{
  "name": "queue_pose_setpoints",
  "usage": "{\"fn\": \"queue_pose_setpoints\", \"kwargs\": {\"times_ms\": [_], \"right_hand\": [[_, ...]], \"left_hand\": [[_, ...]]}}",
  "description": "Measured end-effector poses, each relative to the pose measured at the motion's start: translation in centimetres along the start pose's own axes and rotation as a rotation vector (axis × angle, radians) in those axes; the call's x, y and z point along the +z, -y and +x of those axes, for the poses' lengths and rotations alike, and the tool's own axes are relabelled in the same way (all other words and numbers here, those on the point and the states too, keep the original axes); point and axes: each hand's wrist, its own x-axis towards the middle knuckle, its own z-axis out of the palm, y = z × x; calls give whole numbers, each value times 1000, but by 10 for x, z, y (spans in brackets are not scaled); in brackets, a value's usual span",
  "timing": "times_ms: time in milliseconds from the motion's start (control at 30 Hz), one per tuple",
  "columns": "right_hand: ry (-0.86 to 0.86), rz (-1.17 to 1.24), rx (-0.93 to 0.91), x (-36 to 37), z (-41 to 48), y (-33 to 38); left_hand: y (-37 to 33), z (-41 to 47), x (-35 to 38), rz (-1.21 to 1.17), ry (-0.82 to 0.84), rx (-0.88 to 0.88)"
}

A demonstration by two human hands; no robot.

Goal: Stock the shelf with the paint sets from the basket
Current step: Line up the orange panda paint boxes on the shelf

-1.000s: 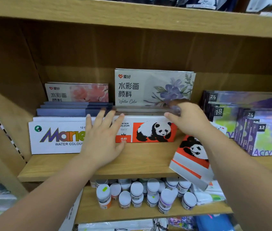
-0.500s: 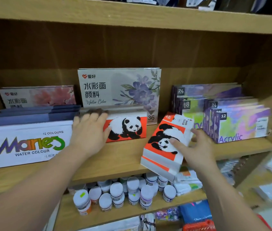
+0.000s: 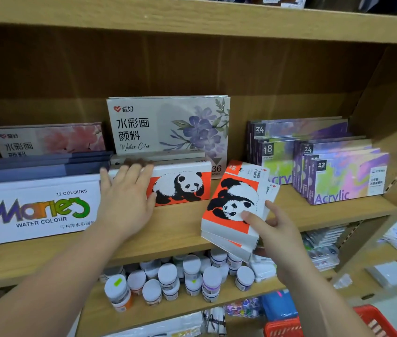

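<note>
My right hand [image 3: 271, 229] grips a small stack of orange-and-white panda watercolour boxes [image 3: 235, 205], tilted, with the lower end hanging past the front edge of the wooden shelf [image 3: 180, 229]. My left hand [image 3: 125, 199] lies flat, fingers spread, against the left end of a panda box standing upright [image 3: 180, 183] on the shelf. More boxes stand behind that one. A corner of the red basket [image 3: 287, 328] shows at the bottom right.
A white Maries watercolour box [image 3: 34, 210] stands at the left, a tall floral 36-colour box [image 3: 168, 125] behind the middle, purple acrylic sets [image 3: 338, 171] at the right. Several small paint jars [image 3: 175, 278] fill the shelf below.
The view has shifted right and down. My right hand left the top of the standing boxes, came down and took hold of the tilted panda stack. My left hand slid right onto the standing panda box.
</note>
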Motion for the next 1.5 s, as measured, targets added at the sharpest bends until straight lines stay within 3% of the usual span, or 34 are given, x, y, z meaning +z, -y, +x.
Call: {"fn": "queue_pose_setpoints", "kwargs": {"times_ms": [100, 267, 367, 467, 633, 833, 1033, 1167, 1300, 1500], "right_hand": [[-79, 105, 23, 7, -5, -9], [-126, 228, 58, 9, -4, -17], [-96, 267, 58, 4, -7, -20], [-57, 276, 58, -4, -9, -24], [44, 359, 130, -14, -16, -32], [159, 332, 144, -28, -11, -15], [234, 283, 48, -53, -20, 3], [375, 87, -181, -71, -20, 42], [503, -240, -413, -77, -11, 81], [738, -957, -668, -26, 17, 108]], "left_hand": [[0, -1, -2, -35, -25, -7], [-13, -18, -11, -240, -199, 91], [-40, -31, -18, -592, 64, 92], [-69, -34, -15, -797, 337, 71], [-106, -32, -11, -1279, 654, -92], [-120, -32, -10, -1307, 643, -79], [-115, -30, -13, -1325, 653, -182], [-102, -17, -29, -1505, 450, -304], [-66, -7, -43, -1602, 223, -285], [-1, -34, -38, -1304, 304, -106]]}}
